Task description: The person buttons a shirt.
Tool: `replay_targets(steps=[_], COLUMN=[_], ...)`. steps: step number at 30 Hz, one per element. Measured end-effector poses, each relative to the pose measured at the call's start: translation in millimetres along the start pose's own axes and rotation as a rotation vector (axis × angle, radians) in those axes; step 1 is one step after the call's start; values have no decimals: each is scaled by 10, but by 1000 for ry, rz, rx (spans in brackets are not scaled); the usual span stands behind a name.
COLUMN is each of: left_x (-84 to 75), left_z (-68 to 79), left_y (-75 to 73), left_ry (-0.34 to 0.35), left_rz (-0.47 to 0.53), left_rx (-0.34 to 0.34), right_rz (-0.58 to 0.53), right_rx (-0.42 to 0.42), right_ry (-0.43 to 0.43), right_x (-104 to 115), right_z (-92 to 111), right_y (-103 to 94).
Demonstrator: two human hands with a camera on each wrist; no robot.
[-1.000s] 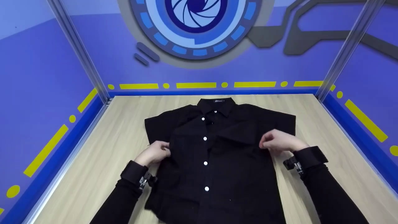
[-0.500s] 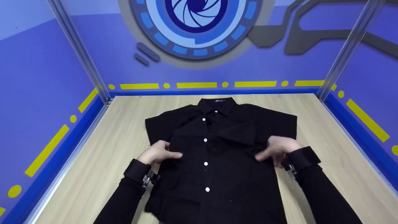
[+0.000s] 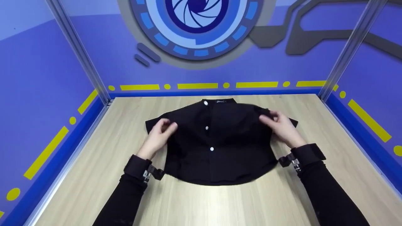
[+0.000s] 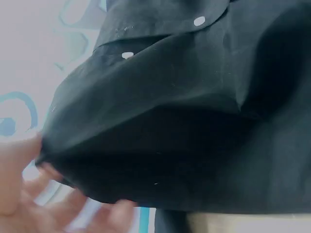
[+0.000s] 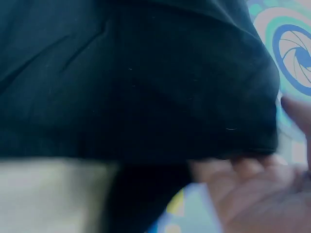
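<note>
A black short-sleeved button-up shirt (image 3: 238, 138) with white buttons is lifted by its sides, its body raised and bunched toward the collar. At its left side my left hand (image 3: 157, 138) pinches the fabric between thumb and fingers. Opposite it, my right hand (image 3: 284, 128) holds the right side with the thumb in front. The lower hem hangs as a curve over the table. In the left wrist view, fingers (image 4: 68, 208) lie under a shirt edge; the right wrist view has the fingers (image 5: 228, 184) beneath the cloth too. Most of both sleeves is hidden behind the raised body.
A light wood table (image 3: 194, 207) lies under the shirt. Blue printed side walls and a back wall (image 3: 188, 75) with yellow marks enclose it, with metal posts (image 3: 351, 47) at the corners. Each wrist wears a black band (image 3: 309, 155) with a small camera.
Both hands have moved up and away from me, gripping the shirt's sides. The lower part of the shirt has lifted off the front of the table and now covers most of the collar.
</note>
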State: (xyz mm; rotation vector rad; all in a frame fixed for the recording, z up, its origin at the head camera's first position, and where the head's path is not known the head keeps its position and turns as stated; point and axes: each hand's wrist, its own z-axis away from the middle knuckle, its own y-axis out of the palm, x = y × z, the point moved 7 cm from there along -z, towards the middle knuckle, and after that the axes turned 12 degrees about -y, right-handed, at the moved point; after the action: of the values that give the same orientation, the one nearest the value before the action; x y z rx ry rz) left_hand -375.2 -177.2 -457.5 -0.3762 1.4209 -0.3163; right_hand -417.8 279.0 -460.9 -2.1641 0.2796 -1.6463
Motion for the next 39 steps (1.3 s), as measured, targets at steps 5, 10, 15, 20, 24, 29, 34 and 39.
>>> replay_targets(steps=[5, 10, 15, 20, 24, 29, 34, 39], left_x=[410, 599, 567, 434, 262, 220, 359, 375], left_z=[86, 159, 216, 210, 216, 230, 251, 337], left_y=[132, 196, 258, 194, 39, -5, 104, 201], left_ry=[-200, -231, -144, -81, -4, 84, 80, 113], left_rz=[-174, -205, -172, 44, 247, 309, 218, 68], left_rx=[133, 214, 284, 229, 88, 44, 150, 265], right_rz=[318, 346, 384, 171, -253, -345, -114, -271], right_rx=[301, 434, 409, 282, 44, 13, 264, 242], right_ry=[54, -94, -178, -96, 36, 136, 32, -151], right_x=[-218, -273, -235, -205, -193, -284, -375, -233], right_z=[209, 309, 280, 231, 199, 261, 386, 347], right_y=[41, 187, 301, 225, 58, 18, 141, 117])
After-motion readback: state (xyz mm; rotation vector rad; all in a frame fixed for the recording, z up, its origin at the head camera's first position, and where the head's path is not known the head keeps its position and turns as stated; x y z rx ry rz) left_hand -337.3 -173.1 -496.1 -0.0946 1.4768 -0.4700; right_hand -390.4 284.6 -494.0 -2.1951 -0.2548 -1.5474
